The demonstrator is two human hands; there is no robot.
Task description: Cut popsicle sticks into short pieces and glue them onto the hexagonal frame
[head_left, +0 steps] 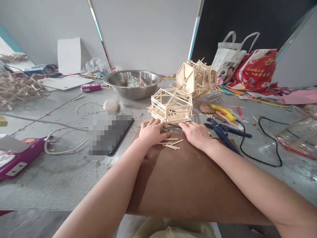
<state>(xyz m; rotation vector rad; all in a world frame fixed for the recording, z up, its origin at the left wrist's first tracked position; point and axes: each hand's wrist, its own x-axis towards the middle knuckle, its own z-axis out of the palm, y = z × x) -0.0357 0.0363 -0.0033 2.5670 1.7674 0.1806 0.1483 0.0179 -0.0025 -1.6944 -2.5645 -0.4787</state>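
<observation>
My left hand (151,133) lies palm down on the brown board (178,185) with its fingers spread, beside the near side of an open hexagonal frame (172,107) built of thin wooden sticks. On the frame's other side rests my right hand (196,134), fingers stretched toward the base; I see nothing held in it, though its palm side is hidden. Several loose wooden sticks (173,144) lie on the board between my hands. A larger stick model (194,77) stands behind the frame. Blue-handled pliers (221,134) lie right of my right hand.
A yellow-handled tool (224,112) with a black cord (266,163) lies at right. Left are a phone (121,137), a white round object (110,105) with a cable and a purple power strip (23,158). A metal bowl (133,92) and a red bag (257,71) stand behind.
</observation>
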